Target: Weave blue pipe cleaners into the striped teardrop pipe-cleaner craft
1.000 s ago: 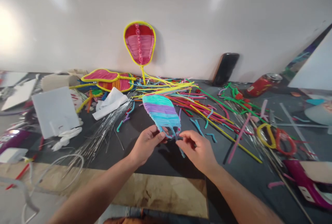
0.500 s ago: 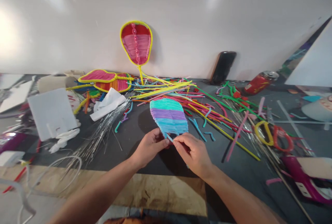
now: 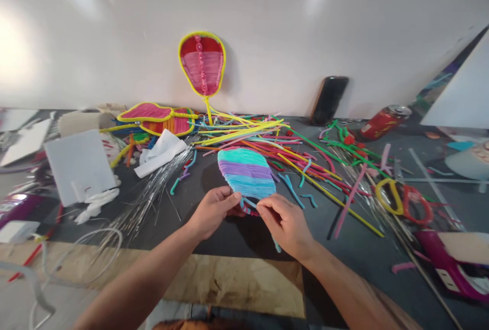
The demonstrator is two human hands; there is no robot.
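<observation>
A rounded panel of pipe cleaners, striped turquoise, purple and light blue, is held up in front of me over the dark table. My left hand pinches its lower left edge between thumb and fingers. A light blue pipe cleaner crosses the open lower end, where a bit of pink rim shows. My right hand is closed on that blue pipe cleaner at the lower right; its blue tail hangs below the palm. The fingers behind the panel are hidden.
Loose pipe cleaners spread behind the panel. A pink, yellow-rimmed paddle shape leans on the wall. Metal wires and white tissue lie left. A phone, red can, scissors and purple glue gun are right.
The panel has tipped and shifted slightly left, baring the pink rim at its lower end. My left hand has moved a little left; more of the blue tail shows under my right hand.
</observation>
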